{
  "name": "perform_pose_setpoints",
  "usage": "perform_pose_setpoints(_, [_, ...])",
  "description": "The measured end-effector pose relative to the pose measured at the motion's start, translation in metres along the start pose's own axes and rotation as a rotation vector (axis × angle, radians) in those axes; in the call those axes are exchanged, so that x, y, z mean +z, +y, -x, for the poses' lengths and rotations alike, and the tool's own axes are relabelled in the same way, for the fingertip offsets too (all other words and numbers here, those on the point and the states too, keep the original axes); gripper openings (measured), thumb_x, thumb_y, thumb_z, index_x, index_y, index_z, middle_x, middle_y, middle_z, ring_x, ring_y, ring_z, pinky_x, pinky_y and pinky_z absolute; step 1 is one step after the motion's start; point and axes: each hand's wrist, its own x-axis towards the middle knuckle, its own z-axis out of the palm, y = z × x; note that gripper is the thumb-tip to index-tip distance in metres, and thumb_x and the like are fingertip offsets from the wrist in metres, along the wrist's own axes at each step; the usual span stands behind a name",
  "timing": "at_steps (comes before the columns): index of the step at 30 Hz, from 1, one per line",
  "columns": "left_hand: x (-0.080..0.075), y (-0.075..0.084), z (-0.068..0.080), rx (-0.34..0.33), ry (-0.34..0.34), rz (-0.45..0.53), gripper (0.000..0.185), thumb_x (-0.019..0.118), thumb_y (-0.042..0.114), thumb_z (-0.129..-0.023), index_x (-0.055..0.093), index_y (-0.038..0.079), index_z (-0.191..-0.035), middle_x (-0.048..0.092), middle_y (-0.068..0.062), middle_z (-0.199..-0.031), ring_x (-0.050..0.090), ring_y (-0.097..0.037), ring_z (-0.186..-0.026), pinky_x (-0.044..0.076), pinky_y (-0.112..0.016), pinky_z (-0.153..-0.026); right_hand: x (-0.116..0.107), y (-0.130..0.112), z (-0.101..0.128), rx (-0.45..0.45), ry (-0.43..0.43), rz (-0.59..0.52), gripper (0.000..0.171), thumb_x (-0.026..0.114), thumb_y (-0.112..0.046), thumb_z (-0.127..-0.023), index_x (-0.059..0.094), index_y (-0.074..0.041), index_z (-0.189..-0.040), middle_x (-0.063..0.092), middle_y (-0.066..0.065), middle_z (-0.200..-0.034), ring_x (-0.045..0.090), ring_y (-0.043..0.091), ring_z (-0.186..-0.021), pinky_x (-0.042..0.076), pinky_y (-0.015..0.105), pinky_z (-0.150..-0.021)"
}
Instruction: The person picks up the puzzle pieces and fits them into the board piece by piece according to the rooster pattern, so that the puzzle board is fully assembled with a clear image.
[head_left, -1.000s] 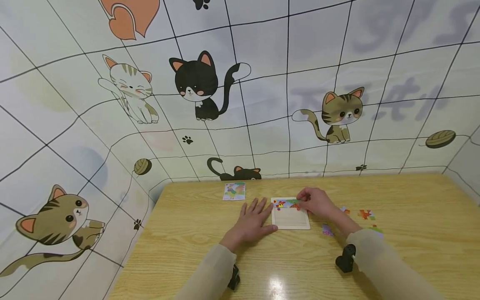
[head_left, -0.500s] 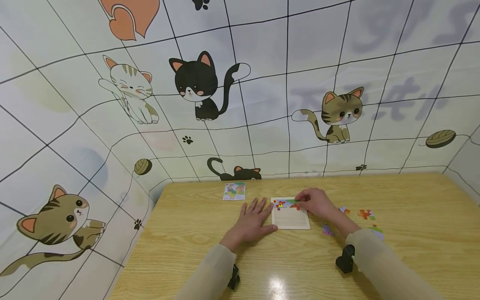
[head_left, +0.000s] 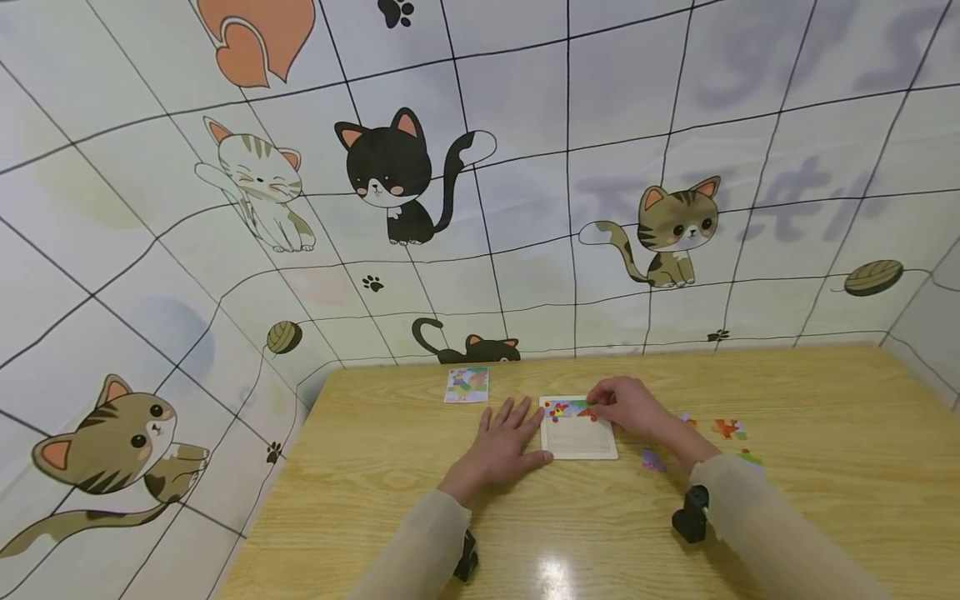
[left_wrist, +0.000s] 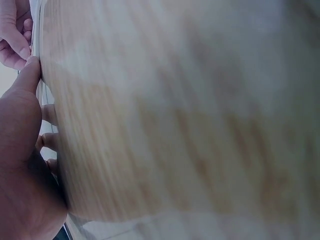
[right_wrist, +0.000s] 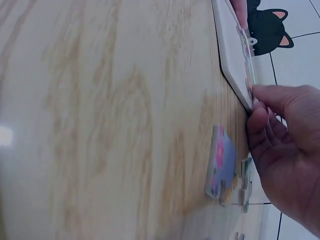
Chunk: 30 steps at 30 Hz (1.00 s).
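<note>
A shallow pale puzzle tray (head_left: 579, 439) lies on the table in the head view, a strip of colourful jigsaw pieces along its far side. My right hand (head_left: 628, 406) is at the tray's far right corner, thumb and forefinger pinching a jigsaw piece (head_left: 583, 407) at the right end of that strip. The fingers partly cover this piece. My left hand (head_left: 501, 447) rests flat with spread fingers, forefinger and thumb against the tray's left side. In the right wrist view, the right thumb and fingertips meet at the tray edge (right_wrist: 231, 60).
Several loose pieces lie right of the tray: a purple piece (head_left: 652, 460), an orange piece (head_left: 727, 429), a green one (head_left: 750, 458) and another partly behind the right wrist. A picture card (head_left: 467, 385) lies at the back left, near the cat-patterned wall (head_left: 525, 275).
My right fingertips have shifted very slightly left along the strip, still at the tray's far right corner. The left hand stays in place. The head view has tilted a little.
</note>
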Motion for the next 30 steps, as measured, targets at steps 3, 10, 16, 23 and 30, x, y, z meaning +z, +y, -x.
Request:
perform_pose_setpoints(3, [-0.001,0.001,0.002,0.001,0.000,0.003,0.075,0.048,0.059,-0.103,0.027,0.021,-0.164,0.014,-0.006,-0.171,0.006,-0.031,-0.157,0.005,-0.061,-0.121,-0.003,0.001,0.002,-0.014,-0.014,0.011,0.011,0.069,-0.005,-0.096,0.072,-0.001,-0.106,0.063,0.003,-0.089,0.055,0.017,-0.078,0.048,0.031,-0.064])
perform_pose_setpoints(10, [-0.001,0.000,0.002,0.008,0.004,0.001,0.075,0.047,0.059,-0.103,0.026,0.021,-0.165,0.013,-0.006,-0.171,0.005,-0.031,-0.157,0.005,-0.062,-0.121,-0.028,0.004,0.014,-0.077,-0.027,-0.035,0.017,0.068,-0.007,-0.098,0.071,0.003,-0.112,0.064,0.006,-0.094,0.058,0.018,-0.074,0.048,0.032,-0.059])
perform_pose_setpoints(16, [0.000,0.000,0.001,0.008,0.010,-0.007,0.076,0.047,0.061,-0.103,0.027,0.022,-0.165,0.014,-0.005,-0.171,0.006,-0.031,-0.157,0.006,-0.062,-0.121,-0.051,0.014,0.025,-0.067,-0.039,-0.052,0.023,0.070,-0.009,-0.097,0.069,0.005,-0.116,0.064,0.006,-0.097,0.060,0.017,-0.077,0.051,0.032,-0.061])
perform_pose_setpoints(23, [0.001,-0.001,0.001,0.006,0.006,-0.011,0.076,0.047,0.060,-0.103,0.026,0.021,-0.165,0.013,-0.005,-0.171,0.006,-0.031,-0.157,0.006,-0.062,-0.121,-0.066,0.029,0.034,-0.031,-0.055,-0.077,0.028,0.073,-0.006,-0.094,0.067,0.008,-0.118,0.066,0.008,-0.096,0.059,0.018,-0.081,0.052,0.031,-0.064])
perform_pose_setpoints(30, [0.000,-0.001,0.001,0.008,-0.001,-0.011,0.076,0.047,0.061,-0.103,0.026,0.022,-0.165,0.013,-0.005,-0.171,0.005,-0.030,-0.157,0.006,-0.061,-0.121,-0.072,0.043,0.041,-0.022,-0.100,-0.097,0.040,0.077,-0.004,-0.090,0.064,0.010,-0.126,0.067,0.012,-0.101,0.061,0.018,-0.086,0.053,0.028,-0.069])
